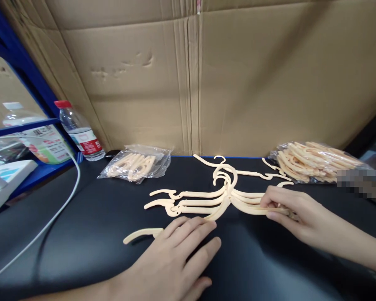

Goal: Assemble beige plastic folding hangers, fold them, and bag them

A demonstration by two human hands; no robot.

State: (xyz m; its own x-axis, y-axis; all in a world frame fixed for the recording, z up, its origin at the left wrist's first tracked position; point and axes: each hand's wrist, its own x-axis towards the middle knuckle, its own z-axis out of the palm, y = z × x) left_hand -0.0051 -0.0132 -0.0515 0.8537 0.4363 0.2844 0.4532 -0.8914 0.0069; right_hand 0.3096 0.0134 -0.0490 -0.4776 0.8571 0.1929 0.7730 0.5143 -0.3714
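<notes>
Several cream plastic hangers lie overlapped in the middle of the black table. The nearest hanger (pixel 249 208) is slightly in front of the others, its large hook curving up over them. My right hand (pixel 288 211) pinches this hanger's right arm between thumb and fingers. My left hand (pixel 183 255) rests over its left arm, fingers stretched out and apart; that arm's curved tip (pixel 141 235) sticks out past my fingers. Behind it are stacked hangers (pixel 200 202) with their hooks bunched together. One more hanger (pixel 244 172) lies farthest back, its hook partly overlapped.
A clear bag of cream parts (pixel 134 165) sits at the back left, a fuller bag (pixel 313 161) at the back right. A red-capped bottle (pixel 84 136) stands beside a blue shelf (pixel 21 179). A white cable (pixel 62 209) crosses the left side. Cardboard (pixel 138 83) walls the back.
</notes>
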